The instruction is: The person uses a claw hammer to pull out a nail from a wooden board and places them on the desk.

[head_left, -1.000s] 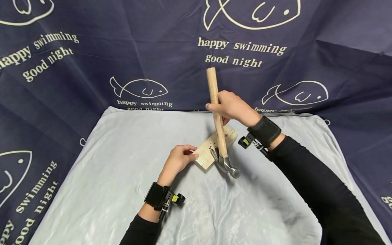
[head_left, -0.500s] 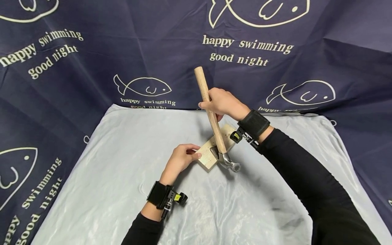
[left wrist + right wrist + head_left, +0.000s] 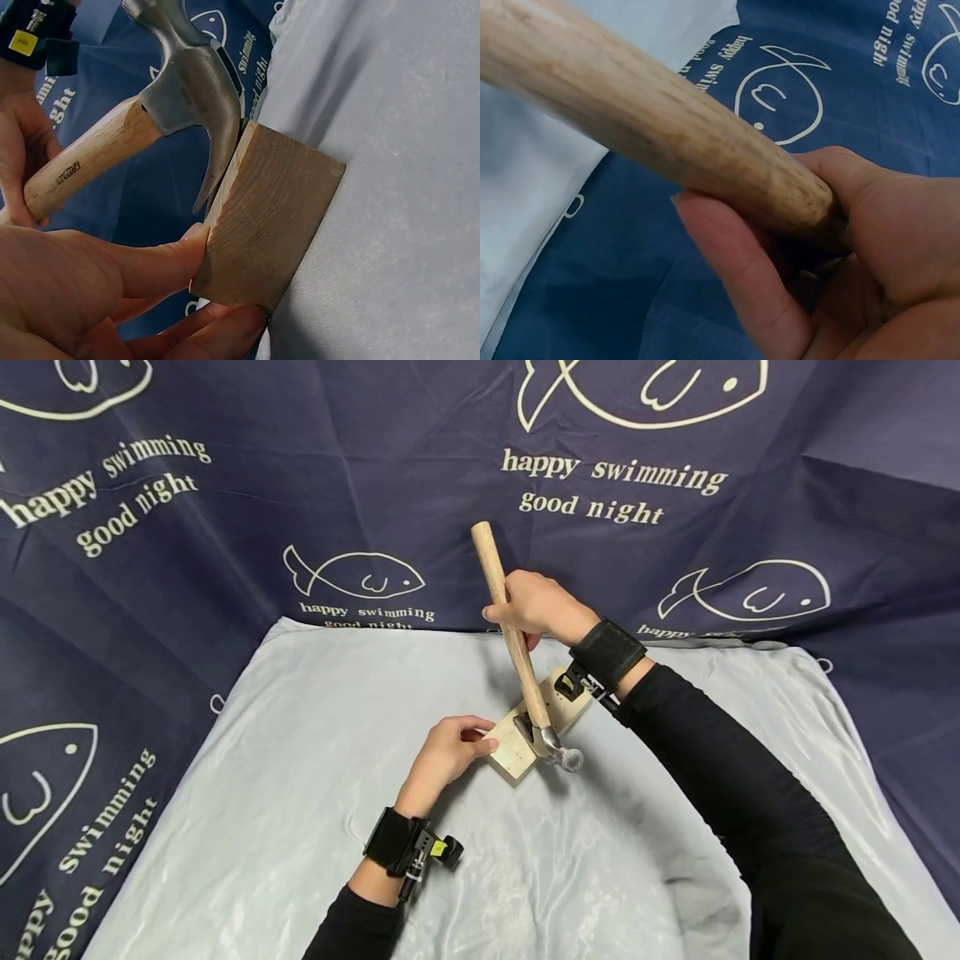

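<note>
A pale wooden block [image 3: 513,753] lies slanted on the cloth, with dark marks or holes in its top. My left hand [image 3: 444,755] holds its near-left end, the thumb on the upper edge and fingers on the side below, as the left wrist view shows. My right hand [image 3: 546,605] grips the wooden handle of a claw hammer [image 3: 528,680] partway along. The handle rises steeply, leaning left. In the left wrist view the steel claw [image 3: 213,129] rests against or very near the block's top face. Whether a nail sits in the claw is hidden.
A pale satiny cloth [image 3: 300,793] covers the table. Dark blue fabric [image 3: 420,460] with white fish prints hangs behind and at the sides. Each wrist wears a black band with a small camera; the right one [image 3: 572,683] overlaps the block's far end in the head view.
The upper end of the hammer handle has swung to the left, my right hand going with it. My left hand stays on the block. The head view has shifted slightly.
</note>
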Available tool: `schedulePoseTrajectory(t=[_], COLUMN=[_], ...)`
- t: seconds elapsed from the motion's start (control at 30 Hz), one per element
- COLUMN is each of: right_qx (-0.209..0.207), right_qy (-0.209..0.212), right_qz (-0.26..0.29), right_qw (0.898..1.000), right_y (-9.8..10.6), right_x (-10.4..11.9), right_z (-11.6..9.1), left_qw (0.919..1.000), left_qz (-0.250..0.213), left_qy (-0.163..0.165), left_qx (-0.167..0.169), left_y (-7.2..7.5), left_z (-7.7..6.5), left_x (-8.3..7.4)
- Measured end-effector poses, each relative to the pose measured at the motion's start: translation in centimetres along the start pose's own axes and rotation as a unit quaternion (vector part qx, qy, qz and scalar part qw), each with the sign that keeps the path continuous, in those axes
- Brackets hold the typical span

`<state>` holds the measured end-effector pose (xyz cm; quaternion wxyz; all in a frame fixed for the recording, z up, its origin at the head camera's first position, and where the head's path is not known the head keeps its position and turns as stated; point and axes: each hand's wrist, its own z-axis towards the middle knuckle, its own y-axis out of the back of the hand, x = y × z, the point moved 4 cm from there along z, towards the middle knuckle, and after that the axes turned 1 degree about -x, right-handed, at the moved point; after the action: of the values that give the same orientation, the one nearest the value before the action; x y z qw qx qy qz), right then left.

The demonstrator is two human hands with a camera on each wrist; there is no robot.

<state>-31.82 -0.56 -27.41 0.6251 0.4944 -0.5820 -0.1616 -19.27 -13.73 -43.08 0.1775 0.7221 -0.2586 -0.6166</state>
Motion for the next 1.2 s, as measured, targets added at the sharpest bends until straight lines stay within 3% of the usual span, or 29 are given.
schedulePoseTrajectory(t=[0.57, 0.9, 1.2], right_qx=[-0.009, -0.025, -0.027], right_qy=[0.017, 0.022, 0.015], right_qz=[0.016, 0.018, 0.035], right_qw=[1.000, 0.999, 0.999], right_y=[1.1, 1.1, 1.0], right_x=[-0.2, -0.4, -0.3], right_z=[-1.8, -2.3, -2.7], left_qw=[0.9998, 1.0000, 0.9985], left_qz=[-0.010, -0.004, -0.039], left_qy=[0.010, 0.006, 0.036], left_qx=[0.010, 0.006, -0.016], left_y=[-0.2, -0.2, -0.4], left_z=[0.5, 0.0, 0.1], left_x=[0.4, -0.2, 0.2])
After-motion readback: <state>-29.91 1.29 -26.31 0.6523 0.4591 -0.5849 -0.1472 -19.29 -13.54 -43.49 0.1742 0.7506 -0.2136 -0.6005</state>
